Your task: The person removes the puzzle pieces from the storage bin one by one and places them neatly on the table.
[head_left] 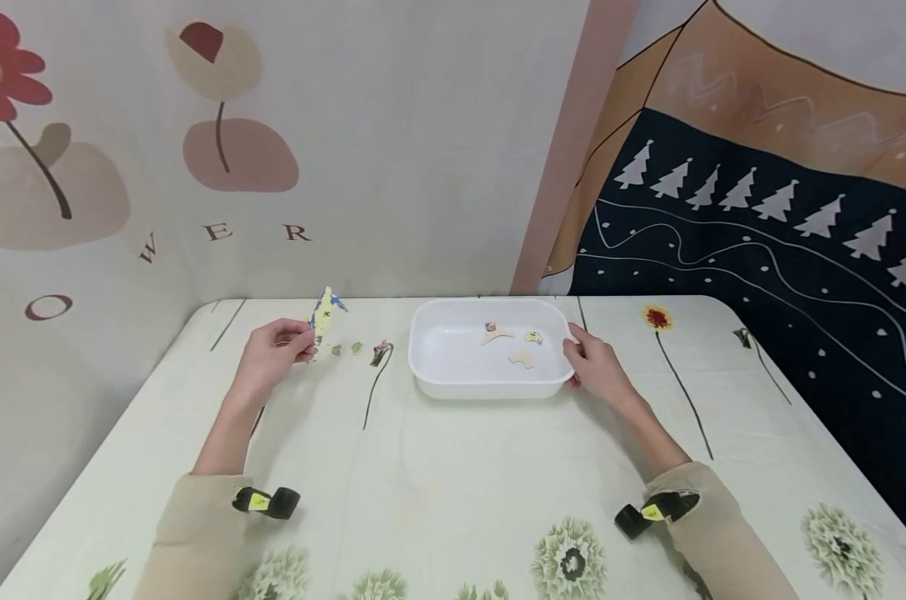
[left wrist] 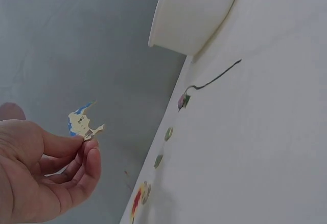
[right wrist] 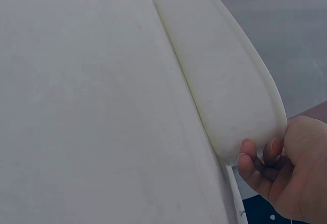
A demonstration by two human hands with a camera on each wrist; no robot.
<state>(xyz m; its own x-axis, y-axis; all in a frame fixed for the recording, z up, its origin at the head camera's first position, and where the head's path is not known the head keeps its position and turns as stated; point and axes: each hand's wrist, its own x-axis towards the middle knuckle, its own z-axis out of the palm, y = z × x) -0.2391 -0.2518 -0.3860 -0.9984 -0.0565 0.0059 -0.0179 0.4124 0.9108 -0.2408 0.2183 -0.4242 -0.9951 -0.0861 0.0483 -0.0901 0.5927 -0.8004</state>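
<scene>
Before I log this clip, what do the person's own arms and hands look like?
The left beige fabric sleeve and right beige fabric sleeve stop short of the hands. Each carries a blocky black camera with a yellow label, its print illegible. The left hand and right hand wear no visible gloves.

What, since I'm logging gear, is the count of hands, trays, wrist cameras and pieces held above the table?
Hands: 2
Trays: 1
Wrist cameras: 2
Held pieces: 1
Total: 6
</scene>
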